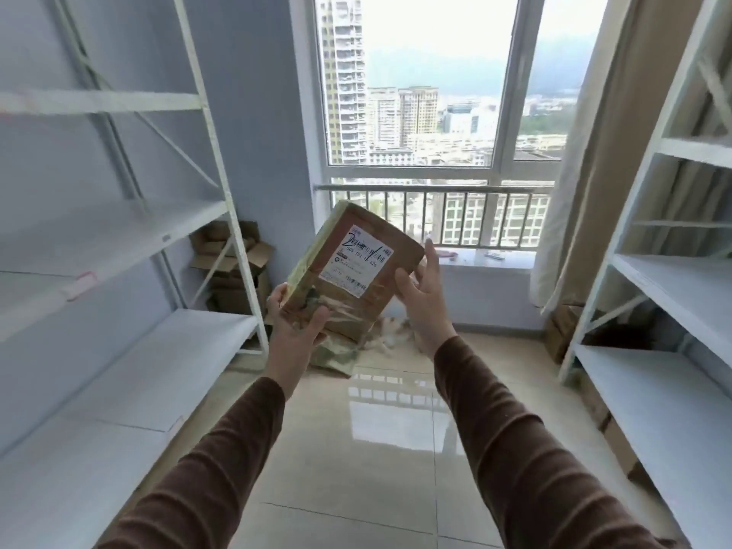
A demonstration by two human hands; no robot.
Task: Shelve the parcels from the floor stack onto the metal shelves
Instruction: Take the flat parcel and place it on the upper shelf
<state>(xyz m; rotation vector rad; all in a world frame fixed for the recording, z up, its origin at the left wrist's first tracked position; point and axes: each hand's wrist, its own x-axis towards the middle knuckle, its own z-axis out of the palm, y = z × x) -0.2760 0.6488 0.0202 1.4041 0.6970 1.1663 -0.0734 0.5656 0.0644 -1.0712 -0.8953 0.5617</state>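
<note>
Up in front of the window (416, 93), a flat, rectangular cardboard parcel (348, 279) is held in the air between both hands, tilted so its upper end leans away to the right. Its brown face carries a white printed shipping label (356, 263) with barcodes, and glossy clear tape wrinkles across its lower part; the left edge looks pale and yellowish. The left hand (295, 326) grips the lower left corner, thumb on the front face and fingers curled round behind. The right hand (422, 295) is spread wide, its palm and fingers pressed lightly against the parcel's right edge rather than wrapped around it. Both forearms wear brown, soft-looking knit sleeves (515, 449).

Beneath the parcel, on the glossy beige tiled floor (376, 469), lies the floor stack (348, 346) of further packets, some wrapped in crinkled clear plastic; it is partly hidden by the hands. White-painted metal shelves (119, 239) with flat boards and slanted braces stand along the left wall, and a second white shelving unit (673, 311) stands on the right. Opened brown cartons (233, 263) are heaped in the corner behind the left unit. A beige curtain (594, 152) hangs beside the right one.
</note>
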